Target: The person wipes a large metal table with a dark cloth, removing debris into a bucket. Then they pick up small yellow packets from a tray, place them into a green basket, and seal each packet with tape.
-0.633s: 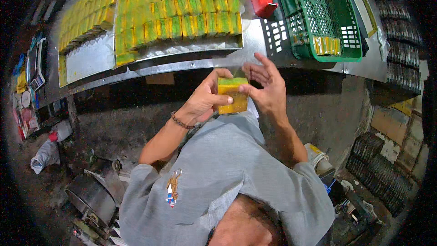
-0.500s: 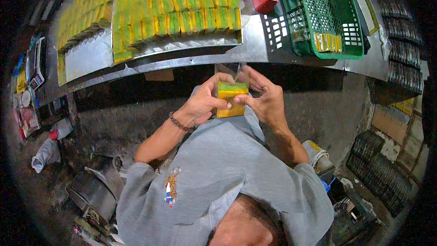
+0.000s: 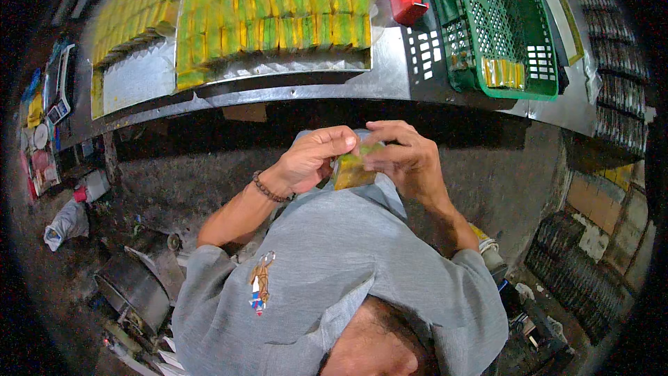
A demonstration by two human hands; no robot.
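Note:
In front of my chest is a yellow-and-green block point(image 3: 353, 174), like a slice of layered cake, in a clear plastic bag. My left hand point(image 3: 313, 159) is closed, thumb and forefinger pinched at the top of the bag. Curled over the upper right side of the bag, my right hand point(image 3: 409, 159) has its fingers bent against the plastic. Blur and the fingers hide part of the bag's upper end.
Rows of yellow-and-green slices point(image 3: 278, 31) fill a metal tray on the steel table point(image 3: 390, 87); another tray of slices point(image 3: 136, 17) stands at its left. Farther right are a red tape dispenser point(image 3: 403, 0) and a green plastic basket point(image 3: 487, 21) holding several wrapped pieces point(image 3: 504, 74).
My thumbs have left the front face of the block, and both hands have shifted to the bag's upper end. The clear plastic standing above the block no longer shows. The view has shifted slightly.

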